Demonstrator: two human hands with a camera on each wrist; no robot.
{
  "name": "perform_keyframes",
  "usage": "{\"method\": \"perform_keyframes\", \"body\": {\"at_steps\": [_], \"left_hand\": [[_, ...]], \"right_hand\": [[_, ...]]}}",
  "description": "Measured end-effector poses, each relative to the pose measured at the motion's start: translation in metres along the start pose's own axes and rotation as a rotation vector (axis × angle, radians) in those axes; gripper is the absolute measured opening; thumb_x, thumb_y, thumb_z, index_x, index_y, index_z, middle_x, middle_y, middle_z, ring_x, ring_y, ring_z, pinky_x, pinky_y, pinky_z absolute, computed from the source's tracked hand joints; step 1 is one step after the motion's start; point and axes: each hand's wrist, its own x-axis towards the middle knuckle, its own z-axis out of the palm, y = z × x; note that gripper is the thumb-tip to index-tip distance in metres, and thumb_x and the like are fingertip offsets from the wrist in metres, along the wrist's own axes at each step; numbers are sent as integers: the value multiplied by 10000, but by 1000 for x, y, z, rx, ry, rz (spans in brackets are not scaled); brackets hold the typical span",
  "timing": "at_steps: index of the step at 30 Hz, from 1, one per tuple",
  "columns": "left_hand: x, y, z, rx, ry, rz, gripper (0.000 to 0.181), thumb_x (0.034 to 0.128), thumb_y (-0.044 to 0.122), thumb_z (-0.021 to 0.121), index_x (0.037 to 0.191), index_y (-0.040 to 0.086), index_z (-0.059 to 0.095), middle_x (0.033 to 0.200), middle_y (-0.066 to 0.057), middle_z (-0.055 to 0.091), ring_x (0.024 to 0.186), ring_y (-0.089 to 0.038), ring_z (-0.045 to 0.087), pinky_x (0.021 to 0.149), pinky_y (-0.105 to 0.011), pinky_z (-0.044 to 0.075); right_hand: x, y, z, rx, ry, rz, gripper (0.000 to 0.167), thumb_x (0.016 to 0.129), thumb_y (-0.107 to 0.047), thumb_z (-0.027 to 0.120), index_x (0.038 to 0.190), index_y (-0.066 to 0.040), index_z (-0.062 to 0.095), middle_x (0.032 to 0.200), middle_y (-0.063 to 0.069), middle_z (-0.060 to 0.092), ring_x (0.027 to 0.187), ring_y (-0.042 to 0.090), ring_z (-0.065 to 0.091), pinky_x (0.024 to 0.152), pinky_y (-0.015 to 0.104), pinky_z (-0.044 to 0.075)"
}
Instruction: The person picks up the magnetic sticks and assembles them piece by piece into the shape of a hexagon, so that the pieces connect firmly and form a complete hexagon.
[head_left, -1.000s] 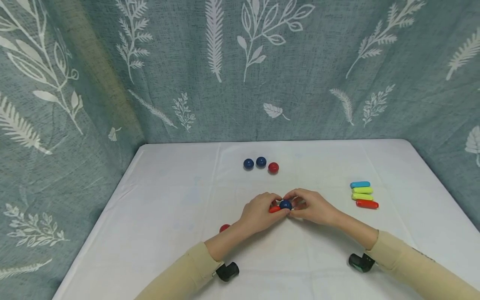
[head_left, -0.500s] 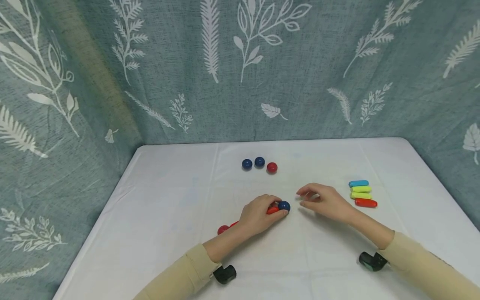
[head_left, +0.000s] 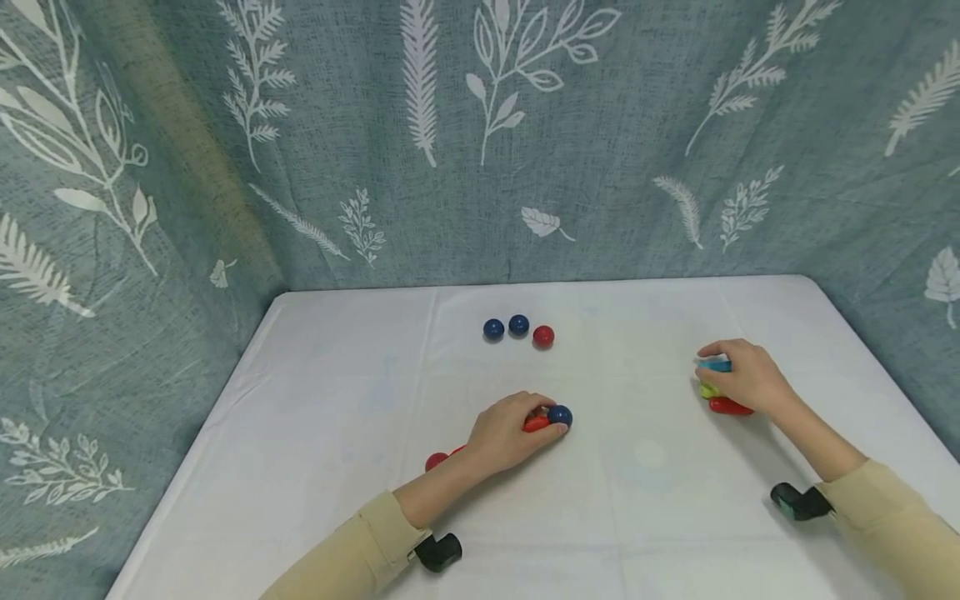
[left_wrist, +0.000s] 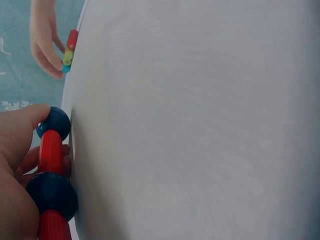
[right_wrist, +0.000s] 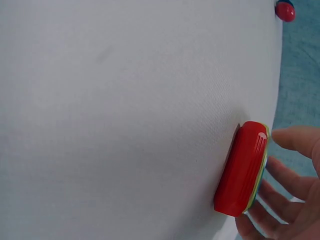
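Right hand [head_left: 747, 377] moves to the blue rod [head_left: 718, 366], frame right, grip unclear; left hand [head_left: 501, 434] grasps the ball-and-rod chain [left_wrist: 52, 192], best kept still.

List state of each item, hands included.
left hand: holding the chain
chain: balls and sticks joined
right hand: at the blue stick, grip unclear
blue stick: partly covered
yellow sticks: mostly hidden
lone red stick: lying flat
two blue balls: loose
far red ball: loose
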Motion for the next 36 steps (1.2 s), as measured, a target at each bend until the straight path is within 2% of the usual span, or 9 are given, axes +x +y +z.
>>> {"method": "perform_keyframes", "body": {"at_steps": [3,7,14,19,28,36], "left_hand": [[-1,0,0,-4,-5,-3,356,905,389,681,1182,165,675,1000,25,658,840,-116,543,692,-242,442],[-2,0,0,-2,-8,-5,354,903,398,681,1176,173,677,996,32,656,836,-110,541,689,-242,438],[-2,-3,0,10,-11,-4,353,899,416,679,1169,190,681,1001,43,657,838,-97,540,700,-236,443],[-4,-4,0,12,-13,8,344,901,415,676,1164,194,681,1001,49,657,837,-95,541,705,-238,445],[-4,-6,-2,15,-6,28,345,896,408,685,1156,182,684,961,45,652,811,-92,539,673,-225,434],[-7,-8,-3,1,13,43,329,896,402,686,1134,175,687,952,42,654,798,-99,541,659,-229,426]], "right_hand": [[4,4,1,-1,-29,1,384,930,-183,637,1202,84,593,1237,359,510,1102,501,484,891,623,418],[9,-1,5,-1,-45,-40,337,916,-154,667,1160,75,621,1148,310,577,1007,436,546,848,573,459],[13,-22,20,26,-65,-119,251,915,-117,666,1116,33,656,1017,171,642,898,311,590,785,484,489],[10,-40,35,50,-67,-218,202,892,-82,688,1073,6,671,971,98,650,851,244,579,765,439,488],[4,-77,61,93,-130,-348,184,879,-101,712,1057,-63,686,1000,21,655,870,174,564,817,401,503],[-1,-101,73,126,-160,-453,185,865,-94,734,1046,-79,693,983,-16,659,867,140,574,796,346,512]]}}
